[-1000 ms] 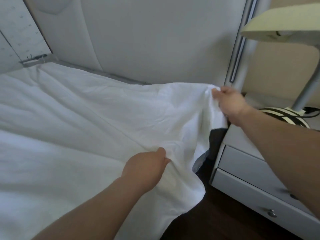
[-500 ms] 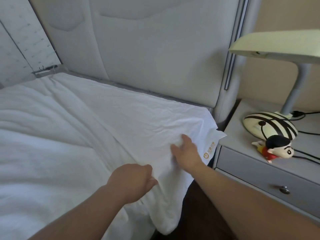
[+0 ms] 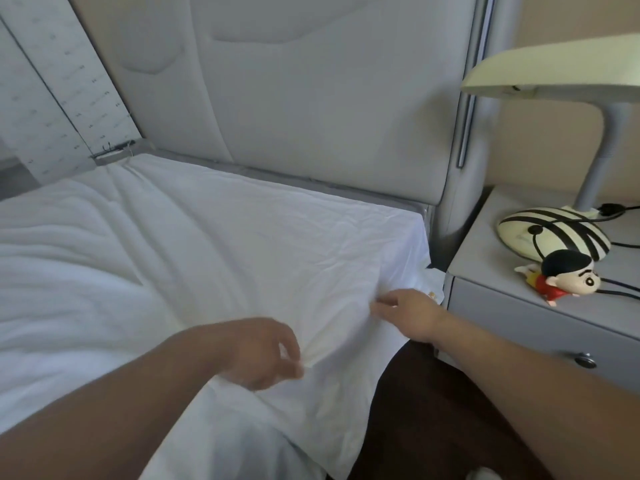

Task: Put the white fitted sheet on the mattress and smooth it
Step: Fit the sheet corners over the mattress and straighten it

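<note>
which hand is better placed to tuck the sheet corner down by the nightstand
Probably the right hand: it already rests on the white fitted sheet at the mattress corner beside the nightstand. The left hand pinches a fold farther from that corner.

Nothing legible shows. The pale panel (image 3: 65,98) at the far left, standing against the headboard, carries rows of small dark marks that look like numbers or a printed scale, but they are too small and blurred to read. A small orange mark (image 3: 432,294) sits on the white fitted sheet (image 3: 277,258) just beside the right hand (image 3: 410,315); it cannot be made out.
</note>
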